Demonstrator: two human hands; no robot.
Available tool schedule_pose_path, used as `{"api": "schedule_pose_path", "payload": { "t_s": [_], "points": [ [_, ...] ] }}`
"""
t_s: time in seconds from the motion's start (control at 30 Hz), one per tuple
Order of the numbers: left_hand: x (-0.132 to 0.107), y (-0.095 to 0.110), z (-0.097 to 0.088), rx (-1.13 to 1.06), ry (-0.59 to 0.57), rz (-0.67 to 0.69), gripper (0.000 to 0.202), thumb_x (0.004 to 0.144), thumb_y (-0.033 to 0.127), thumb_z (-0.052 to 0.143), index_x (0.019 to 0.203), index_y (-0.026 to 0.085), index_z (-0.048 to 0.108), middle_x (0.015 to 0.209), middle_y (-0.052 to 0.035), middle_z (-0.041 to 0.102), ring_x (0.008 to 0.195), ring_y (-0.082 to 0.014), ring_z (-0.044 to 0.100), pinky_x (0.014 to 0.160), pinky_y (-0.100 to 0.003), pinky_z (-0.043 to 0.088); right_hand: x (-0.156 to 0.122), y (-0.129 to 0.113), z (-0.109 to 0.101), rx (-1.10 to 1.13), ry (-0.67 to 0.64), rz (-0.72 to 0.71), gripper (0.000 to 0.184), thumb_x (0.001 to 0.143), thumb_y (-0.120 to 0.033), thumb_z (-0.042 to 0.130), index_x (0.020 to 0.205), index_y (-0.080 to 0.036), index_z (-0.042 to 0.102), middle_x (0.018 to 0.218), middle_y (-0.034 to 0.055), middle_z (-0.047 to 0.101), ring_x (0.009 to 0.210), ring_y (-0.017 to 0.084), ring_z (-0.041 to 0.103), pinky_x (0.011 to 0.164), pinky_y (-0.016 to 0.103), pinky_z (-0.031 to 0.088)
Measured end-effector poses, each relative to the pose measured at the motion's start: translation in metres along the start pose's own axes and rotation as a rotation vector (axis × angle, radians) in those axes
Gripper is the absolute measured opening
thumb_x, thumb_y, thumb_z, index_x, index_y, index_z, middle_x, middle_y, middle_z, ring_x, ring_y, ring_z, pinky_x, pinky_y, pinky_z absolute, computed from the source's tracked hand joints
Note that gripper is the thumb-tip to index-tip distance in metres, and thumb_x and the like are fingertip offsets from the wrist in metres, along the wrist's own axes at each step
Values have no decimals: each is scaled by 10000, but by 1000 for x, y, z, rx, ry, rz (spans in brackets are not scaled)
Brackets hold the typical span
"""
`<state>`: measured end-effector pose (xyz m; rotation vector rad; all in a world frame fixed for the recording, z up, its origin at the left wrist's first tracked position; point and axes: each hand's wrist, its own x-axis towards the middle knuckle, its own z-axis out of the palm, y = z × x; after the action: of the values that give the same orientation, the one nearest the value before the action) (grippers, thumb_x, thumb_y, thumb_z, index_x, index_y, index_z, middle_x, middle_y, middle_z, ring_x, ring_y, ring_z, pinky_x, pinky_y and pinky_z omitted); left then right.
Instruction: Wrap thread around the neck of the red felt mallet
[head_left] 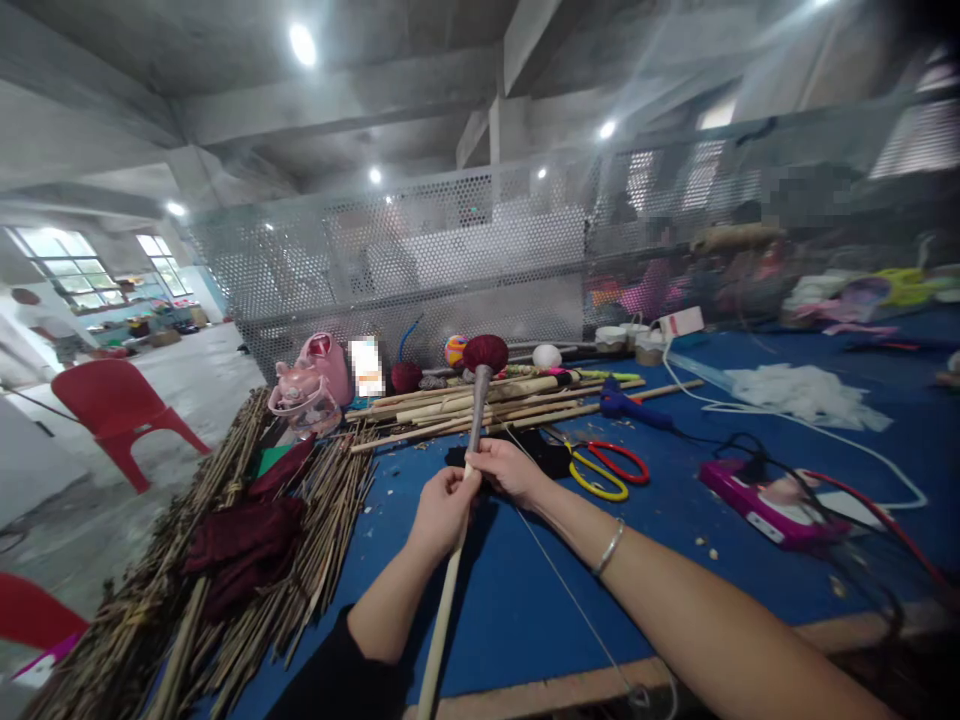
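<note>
Both my hands grip a long pale wooden stick [444, 610] that points up and away from me over a blue table [525, 590]. The stick's upper part is wrapped in grey, and a dark red fuzzy ball [485, 354] tops it. My left hand [442, 510] is closed round the shaft just below the grey wrap. My right hand [508, 468], with a silver bracelet on its wrist, pinches the stick right above the left one. A thin thread [559, 580] runs from near my right hand down toward the table's near edge.
Yellow and red scissors [604, 468] lie right of my hands, a blue glue gun [630, 407] beyond them. Long bamboo sticks [510, 400] lie across the back. A heap of thin twigs [225, 560] with dark red cloth fills the left. A pink device [757, 500] with cables sits right. A red chair [120, 410] stands on the floor.
</note>
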<state>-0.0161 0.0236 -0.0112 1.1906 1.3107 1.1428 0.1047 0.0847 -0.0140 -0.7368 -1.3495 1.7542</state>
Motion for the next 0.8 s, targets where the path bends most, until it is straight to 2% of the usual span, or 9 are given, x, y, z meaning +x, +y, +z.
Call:
{"api": "schedule_pose_path", "payload": {
  "t_s": [0.07,0.13,0.3,0.4,0.47,0.53,0.6,0.67,0.8],
  "points": [
    [0,-2,-1,158,140,106,337,608,446,669,638,145,520,477,57,467,410,-45,391,409,-169,279,1,1,2,11,14,-35,346,568,-374,727,657,-130,498,519,-31,526,452,60,450,412,173,287],
    [-1,-1,0,204,182,125,335,594,429,681,590,148,497,463,55,465,410,-42,381,413,-170,272,1,0,2,6,11,-38,352,565,-378,730,655,-127,501,515,-36,513,447,51,433,405,169,277],
    [-2,6,4,-128,-3,-67,429,626,579,588,676,164,490,483,42,499,355,-56,391,371,-181,280,-1,-6,-2,47,-52,80,333,664,-436,648,739,-153,489,411,-113,328,328,11,149,340,178,43],
    [-1,6,4,-203,-84,-157,466,644,610,548,754,158,519,515,40,506,356,-56,389,368,-184,279,-2,-5,-3,21,-32,96,331,664,-435,640,721,-158,468,426,-91,399,321,10,167,343,188,32],
    [-1,4,3,-76,-27,-119,419,655,562,568,742,154,530,507,47,488,372,-56,391,388,-185,283,-1,-3,-1,-28,12,104,327,647,-416,651,669,-159,450,408,-89,398,311,10,182,339,199,50],
    [1,1,1,109,91,-21,339,621,466,643,661,150,526,483,55,463,404,-52,389,419,-180,282,0,0,2,-44,36,116,330,623,-399,666,635,-160,439,396,-92,382,310,11,200,340,203,71],
    [2,0,-1,226,157,35,306,581,389,691,580,149,500,460,55,451,419,-49,381,430,-177,270,1,2,4,-45,34,121,334,608,-394,675,635,-157,440,411,-84,403,320,13,231,345,201,85],
    [3,1,-1,192,122,-7,328,599,419,670,567,158,473,446,48,461,393,-53,383,409,-183,261,2,1,4,-44,25,126,340,621,-412,665,652,-160,439,412,-90,388,322,13,223,345,198,76],
    [4,4,0,-148,-54,-148,429,636,577,576,689,161,488,467,48,479,330,-51,363,356,-182,250,3,-2,1,44,-13,171,344,667,-447,627,773,-163,465,418,-115,336,329,12,142,352,188,32]
  ]
}}
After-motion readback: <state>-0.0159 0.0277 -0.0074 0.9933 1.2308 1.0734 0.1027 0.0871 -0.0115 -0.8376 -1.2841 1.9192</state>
